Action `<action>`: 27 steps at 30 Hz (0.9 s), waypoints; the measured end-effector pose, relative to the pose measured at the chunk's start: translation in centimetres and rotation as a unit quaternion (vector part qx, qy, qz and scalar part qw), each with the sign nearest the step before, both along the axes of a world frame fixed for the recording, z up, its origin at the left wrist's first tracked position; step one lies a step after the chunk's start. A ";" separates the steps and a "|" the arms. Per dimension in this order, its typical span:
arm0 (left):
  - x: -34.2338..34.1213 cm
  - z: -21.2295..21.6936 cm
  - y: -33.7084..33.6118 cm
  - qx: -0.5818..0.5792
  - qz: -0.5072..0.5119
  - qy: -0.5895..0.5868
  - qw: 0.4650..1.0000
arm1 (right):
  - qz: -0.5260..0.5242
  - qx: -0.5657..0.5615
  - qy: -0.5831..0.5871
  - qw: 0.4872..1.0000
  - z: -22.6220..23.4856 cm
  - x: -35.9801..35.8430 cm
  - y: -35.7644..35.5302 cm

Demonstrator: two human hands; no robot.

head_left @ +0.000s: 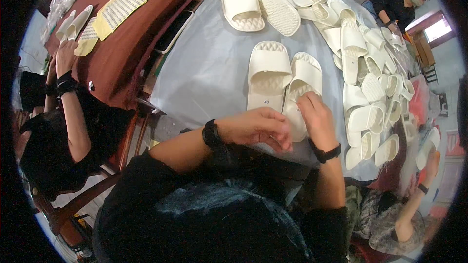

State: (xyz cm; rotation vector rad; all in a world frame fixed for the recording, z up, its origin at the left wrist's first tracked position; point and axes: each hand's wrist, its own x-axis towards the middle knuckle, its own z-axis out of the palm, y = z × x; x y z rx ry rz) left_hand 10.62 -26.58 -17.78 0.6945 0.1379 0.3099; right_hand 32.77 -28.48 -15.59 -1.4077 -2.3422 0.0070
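Observation:
Two cream slide slippers lie side by side before me, toes pointing away. The left slipper (269, 63) has a size mark on its insole near the heel. Over the right slipper (307, 70), my right hand (314, 117) has its fingertips closed and pressed to the insole just behind the strap. Anything pinched there is too small or hidden to make out. My left hand (261, 126) hovers at the heel ends, fingers loosely bent and apart, with nothing visible in them. It covers part of both heels.
A grey sheet (195, 68) covers the table. Beyond lies another slipper pair (241, 7), one sole up. Many slippers (370, 102) are heaped to the right. At left, a person's hand (66, 58) touches slippers beside yellow sticker sheets (119, 12). Other people work at right.

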 end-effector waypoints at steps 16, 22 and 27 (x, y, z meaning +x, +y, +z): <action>-1.0 -0.6 2.6 -0.010 0.122 0.108 0.987 | -0.201 -0.061 0.169 0.963 3.5 -0.5 -3.5; -0.9 -1.0 2.7 -0.029 0.100 0.105 0.989 | -0.002 -0.064 0.183 0.981 2.5 -3.3 -3.7; -1.2 -1.3 2.8 -0.017 0.094 0.099 0.991 | -0.013 -0.115 0.158 0.981 1.8 -3.8 -4.4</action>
